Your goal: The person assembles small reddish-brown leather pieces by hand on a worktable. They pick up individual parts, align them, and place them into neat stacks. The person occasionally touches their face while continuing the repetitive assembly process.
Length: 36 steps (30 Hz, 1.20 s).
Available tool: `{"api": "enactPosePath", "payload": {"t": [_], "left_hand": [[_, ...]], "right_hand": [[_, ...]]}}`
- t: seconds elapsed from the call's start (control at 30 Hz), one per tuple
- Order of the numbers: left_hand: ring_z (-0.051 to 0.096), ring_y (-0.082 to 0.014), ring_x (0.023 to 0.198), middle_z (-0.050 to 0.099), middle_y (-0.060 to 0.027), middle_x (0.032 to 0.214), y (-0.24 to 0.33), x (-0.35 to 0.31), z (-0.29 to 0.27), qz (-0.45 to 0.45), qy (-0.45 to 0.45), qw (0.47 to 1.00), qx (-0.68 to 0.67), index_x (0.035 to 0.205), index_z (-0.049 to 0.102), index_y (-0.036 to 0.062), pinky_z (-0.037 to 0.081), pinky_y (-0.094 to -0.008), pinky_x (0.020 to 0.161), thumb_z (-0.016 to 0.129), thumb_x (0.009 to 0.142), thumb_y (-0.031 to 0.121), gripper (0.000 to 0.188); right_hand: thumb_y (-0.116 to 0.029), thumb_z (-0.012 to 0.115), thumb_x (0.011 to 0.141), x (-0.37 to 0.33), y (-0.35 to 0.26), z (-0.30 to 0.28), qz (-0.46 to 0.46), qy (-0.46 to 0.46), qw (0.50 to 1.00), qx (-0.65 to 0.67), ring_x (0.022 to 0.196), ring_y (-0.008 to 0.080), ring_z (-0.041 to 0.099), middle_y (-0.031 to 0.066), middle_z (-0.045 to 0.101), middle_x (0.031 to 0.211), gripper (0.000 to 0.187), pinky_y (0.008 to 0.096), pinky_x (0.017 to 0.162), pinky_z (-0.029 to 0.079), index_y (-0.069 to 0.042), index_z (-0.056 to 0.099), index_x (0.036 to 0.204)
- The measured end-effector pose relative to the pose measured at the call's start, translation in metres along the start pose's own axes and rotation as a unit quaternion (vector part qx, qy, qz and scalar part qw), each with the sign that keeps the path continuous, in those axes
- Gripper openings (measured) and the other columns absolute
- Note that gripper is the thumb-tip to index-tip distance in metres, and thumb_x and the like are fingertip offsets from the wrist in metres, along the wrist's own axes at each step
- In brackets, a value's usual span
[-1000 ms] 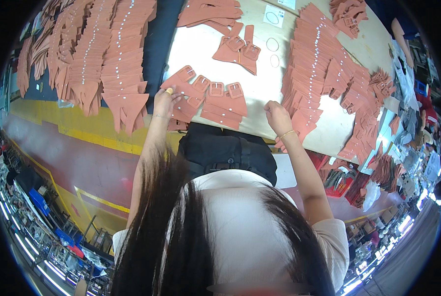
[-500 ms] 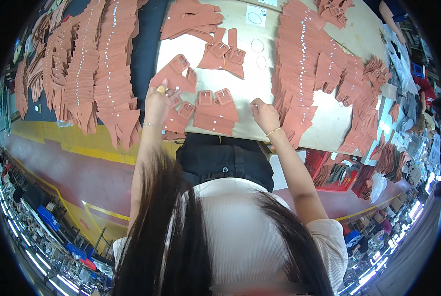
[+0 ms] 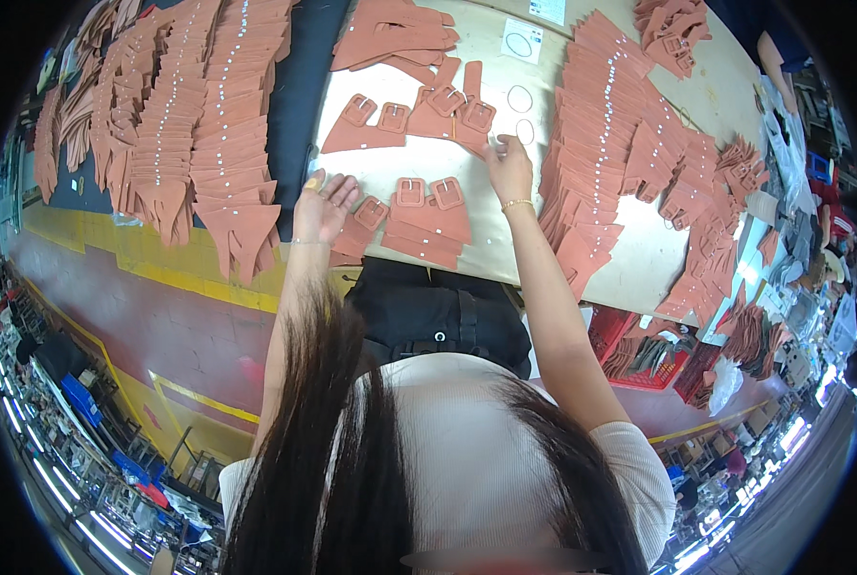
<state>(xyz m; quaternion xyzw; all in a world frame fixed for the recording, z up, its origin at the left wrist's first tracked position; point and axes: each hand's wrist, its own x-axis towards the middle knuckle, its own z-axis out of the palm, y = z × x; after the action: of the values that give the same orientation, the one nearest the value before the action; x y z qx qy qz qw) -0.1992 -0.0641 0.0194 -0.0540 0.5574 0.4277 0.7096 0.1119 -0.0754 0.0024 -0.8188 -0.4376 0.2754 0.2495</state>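
My left hand [image 3: 324, 205] is open, palm up and fingers spread, at the table's near left, beside a buckled leather piece [image 3: 359, 230]. Nothing is held in it. Beyond it lies a reddish-brown leather piece with two covered buckles [image 3: 362, 133]. My right hand [image 3: 511, 172] is closed in a pinch, its fingertips at the near right corner of another buckled leather piece [image 3: 435, 119]. Whatever those fingertips hold is too small to make out. Between my hands, nearer me, sits a small stack of leather pieces with two buckles [image 3: 426, 225].
Long overlapping rows of leather pieces stand left [image 3: 232, 144] and right [image 3: 591, 144]. A flat pile [image 3: 395, 36] lies at the back. Two thin rings [image 3: 519, 99] and a printed sheet [image 3: 521, 42] are near it. Red crates [image 3: 653, 369] stand below right. Another person's arm [image 3: 771, 56] shows far right.
My left hand has let go of a buckled leather piece, which now lies flat on the table, and has opened. My right hand has moved away from me to the corner of another piece.
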Motion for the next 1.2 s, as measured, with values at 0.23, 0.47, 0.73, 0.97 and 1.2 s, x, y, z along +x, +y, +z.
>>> {"api": "enactPosePath", "payload": {"t": [0.23,0.47,0.73,0.97,1.2], "left_hand": [[0.057,-0.0285,0.107,0.053,-0.0153,0.117,-0.001,-0.025,-0.034,0.004,0.003,1.000,0.015,0.127,0.036,0.0059,0.048,-0.0404,0.090,0.046,0.098,0.026,0.036],[0.057,-0.0267,0.106,0.054,-0.0139,0.117,-0.021,-0.036,-0.038,-0.017,-0.038,0.999,0.026,0.126,0.044,0.0051,0.047,-0.0377,0.090,0.048,0.098,0.028,0.036],[0.055,-0.0262,0.110,0.055,-0.0153,0.119,-0.038,-0.027,0.000,-0.042,-0.101,0.990,0.084,0.131,0.045,0.0022,0.045,-0.0385,0.097,0.044,0.099,0.028,0.041],[0.053,-0.0285,0.114,0.052,-0.0191,0.124,-0.043,0.004,0.048,-0.070,-0.139,0.981,0.112,0.132,0.041,-0.0023,0.043,-0.0393,0.100,0.042,0.099,0.028,0.045],[0.045,-0.0305,0.124,0.047,-0.0217,0.129,-0.073,0.025,0.132,-0.162,-0.134,0.973,0.095,0.132,0.041,-0.0031,0.038,-0.0423,0.106,0.046,0.099,0.029,0.046]], "right_hand": [[-0.029,0.073,0.076,0.017,-0.021,0.017,0.090,-0.015,0.992,-0.091,0.090,0.0314,0.066,0.0174,0.069,0.092,0.043,0.0390,0.081,0.049,-0.001,0.059,0.105],[-0.020,0.067,0.077,0.025,-0.010,0.016,0.110,-0.039,0.993,0.027,0.084,0.0319,0.066,0.0171,0.069,0.088,0.022,0.0370,0.078,0.051,-0.002,0.065,0.089],[-0.011,0.064,0.079,0.015,-0.018,0.019,-0.104,0.017,0.994,-0.008,0.087,0.0343,0.059,0.0178,0.053,0.102,0.012,0.0410,0.078,0.049,0.000,0.065,0.085],[-0.016,0.070,0.076,0.015,-0.040,0.052,-0.085,0.017,0.990,-0.109,0.092,0.0325,0.058,0.0152,0.053,0.105,0.012,0.0407,0.081,0.050,-0.004,0.069,0.077],[-0.017,0.064,0.079,0.033,-0.037,0.022,-0.059,0.011,0.998,0.027,0.078,0.0360,0.061,0.0196,0.063,0.083,0.017,0.0442,0.072,0.050,0.000,0.064,0.079]]}}
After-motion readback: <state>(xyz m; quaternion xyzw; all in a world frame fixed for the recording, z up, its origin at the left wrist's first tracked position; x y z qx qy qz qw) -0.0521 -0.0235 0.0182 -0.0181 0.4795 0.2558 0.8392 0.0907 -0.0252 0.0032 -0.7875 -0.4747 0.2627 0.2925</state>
